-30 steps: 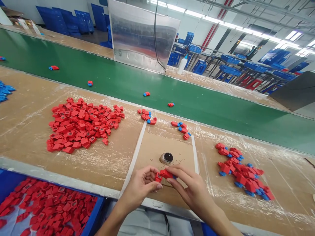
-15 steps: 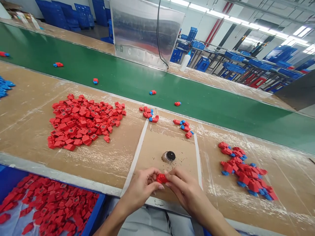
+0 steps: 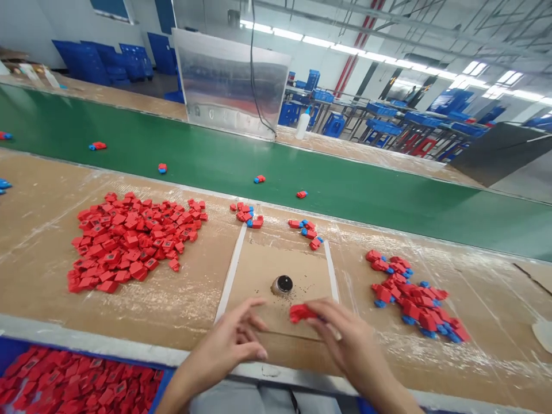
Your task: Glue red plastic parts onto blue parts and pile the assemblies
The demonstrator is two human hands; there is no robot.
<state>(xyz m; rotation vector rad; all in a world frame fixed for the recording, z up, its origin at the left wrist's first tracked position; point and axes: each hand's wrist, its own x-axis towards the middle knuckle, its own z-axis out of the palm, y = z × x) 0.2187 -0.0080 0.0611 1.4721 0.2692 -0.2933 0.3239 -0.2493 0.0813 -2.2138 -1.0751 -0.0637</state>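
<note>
My right hand pinches a small red plastic part between thumb and fingers, over the front of the cardboard mat. To its left, my left hand is apart from the part, fingers spread and holding nothing. Just beyond both hands stands a small round jar with a black top, dark specks scattered around it. On the right lies a pile of red parts with blue pieces. A heap of red parts covers the table on the left.
A green conveyor belt runs across behind the table, carrying several red-and-blue pieces. Small clusters of such pieces lie along its near edge. A blue bin of red parts sits at the lower left. A metal panel stands behind the belt.
Both hands were together on the red part; now my left hand has let go and moved left, opening. My right hand has carried the part slightly right. The view has tilted up.
</note>
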